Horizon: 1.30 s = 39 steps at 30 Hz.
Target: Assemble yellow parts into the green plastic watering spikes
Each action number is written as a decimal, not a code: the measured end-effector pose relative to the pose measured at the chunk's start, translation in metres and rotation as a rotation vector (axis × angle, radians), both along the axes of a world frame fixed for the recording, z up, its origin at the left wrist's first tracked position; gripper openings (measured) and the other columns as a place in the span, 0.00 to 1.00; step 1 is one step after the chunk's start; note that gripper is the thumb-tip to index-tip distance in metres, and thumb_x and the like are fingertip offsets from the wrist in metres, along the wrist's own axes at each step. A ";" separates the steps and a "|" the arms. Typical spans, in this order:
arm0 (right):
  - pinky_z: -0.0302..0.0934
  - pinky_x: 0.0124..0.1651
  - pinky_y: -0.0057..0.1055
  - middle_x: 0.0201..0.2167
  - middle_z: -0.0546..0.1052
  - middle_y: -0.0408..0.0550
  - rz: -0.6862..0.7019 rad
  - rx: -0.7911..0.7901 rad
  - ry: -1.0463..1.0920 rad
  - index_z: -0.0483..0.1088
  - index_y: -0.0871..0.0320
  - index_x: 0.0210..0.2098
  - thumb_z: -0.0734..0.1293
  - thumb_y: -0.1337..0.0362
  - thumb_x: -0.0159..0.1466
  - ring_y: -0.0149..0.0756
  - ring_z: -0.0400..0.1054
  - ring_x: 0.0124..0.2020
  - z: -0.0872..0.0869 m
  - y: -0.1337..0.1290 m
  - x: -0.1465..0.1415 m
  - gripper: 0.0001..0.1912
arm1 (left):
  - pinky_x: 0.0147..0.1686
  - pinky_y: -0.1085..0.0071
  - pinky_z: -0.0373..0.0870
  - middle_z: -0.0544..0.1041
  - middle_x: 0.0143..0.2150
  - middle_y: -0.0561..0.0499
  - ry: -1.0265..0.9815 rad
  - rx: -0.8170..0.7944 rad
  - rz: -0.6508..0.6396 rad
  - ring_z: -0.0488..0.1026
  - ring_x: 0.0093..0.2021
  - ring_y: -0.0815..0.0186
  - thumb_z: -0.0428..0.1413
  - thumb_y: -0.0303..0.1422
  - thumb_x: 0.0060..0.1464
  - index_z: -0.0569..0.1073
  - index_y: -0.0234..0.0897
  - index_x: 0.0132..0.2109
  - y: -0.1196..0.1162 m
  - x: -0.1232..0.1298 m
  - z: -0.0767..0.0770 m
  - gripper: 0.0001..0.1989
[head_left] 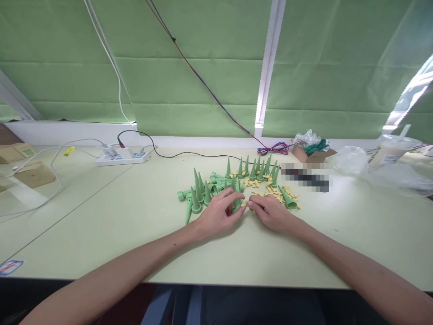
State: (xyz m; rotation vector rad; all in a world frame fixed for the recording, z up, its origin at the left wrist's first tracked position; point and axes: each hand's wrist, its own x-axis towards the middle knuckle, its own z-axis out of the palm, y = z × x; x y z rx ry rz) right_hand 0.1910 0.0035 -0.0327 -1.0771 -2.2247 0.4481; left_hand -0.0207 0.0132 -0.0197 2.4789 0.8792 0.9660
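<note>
Green blinds (189,90) fill the far background, with a red-and-blue cable (209,89) running down across them to a coil at the far edge of the bench. Pale bench (101,234) spans the scene from left to right.

Far right: lidded cup (389,153) with a straw, clear plastic bag (399,183) around and beside it. To the left of these, open cardboard box (309,157) with crumpled clear wrap and dark green material in it. Far left: brown packages (34,175) and, nearer the middle, white power strip (137,160) with plugs inserted. A dark item (304,177) right of centre is pixelated; identity cannot be told.

Both hands are at the centre of the bench, fingertips close together. Left hand (221,210) is curled, gripping a green cone (237,204) between thumb and fingers, tip up. Right hand (269,212) has thumb and fingers drawn together just right of that cone; cannot tell whether anything is pinched there.

Other green cones: standing cones (253,170) in a group beyond the hands, more upright and lying ones left of the left hand. One lying cone (288,198) is to the right, its open base towards the near side.

Smallest: yellow pieces (274,193), scattered among the far cones and around the lying cone. A single yellow piece (244,203) is at the left hand's fingertips, beside the gripped cone.
</note>
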 end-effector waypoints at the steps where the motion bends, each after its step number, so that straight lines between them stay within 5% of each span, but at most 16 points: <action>1: 0.45 0.28 0.29 0.18 0.54 0.36 0.002 -0.004 0.002 0.55 0.55 0.26 0.54 0.60 0.73 0.29 0.48 0.20 0.000 0.000 0.000 0.19 | 0.27 0.73 0.65 0.68 0.37 0.51 0.001 -0.001 0.000 0.64 0.26 0.73 0.53 0.35 0.62 0.73 0.36 0.50 0.000 0.000 0.000 0.12; 7: 0.47 0.30 0.29 0.19 0.58 0.37 -0.027 -0.027 0.004 0.59 0.56 0.28 0.54 0.58 0.74 0.29 0.52 0.21 0.002 -0.001 -0.001 0.18 | 0.27 0.74 0.65 0.69 0.38 0.50 -0.011 -0.011 0.013 0.64 0.26 0.73 0.53 0.34 0.62 0.74 0.36 0.50 -0.001 0.000 0.001 0.11; 15: 0.46 0.28 0.29 0.19 0.61 0.35 -0.025 -0.077 0.049 0.65 0.55 0.42 0.57 0.57 0.73 0.31 0.53 0.20 0.005 -0.005 -0.001 0.10 | 0.27 0.74 0.65 0.70 0.39 0.50 -0.016 -0.017 0.038 0.64 0.25 0.74 0.54 0.35 0.62 0.74 0.37 0.50 0.001 -0.001 0.003 0.11; 39: 0.49 0.29 0.29 0.20 0.62 0.37 -0.005 -0.036 0.025 0.63 0.55 0.34 0.56 0.60 0.73 0.30 0.55 0.21 0.004 -0.004 0.000 0.12 | 0.27 0.74 0.64 0.69 0.37 0.51 -0.003 -0.026 0.037 0.64 0.26 0.73 0.53 0.35 0.63 0.73 0.37 0.50 0.000 -0.001 0.001 0.12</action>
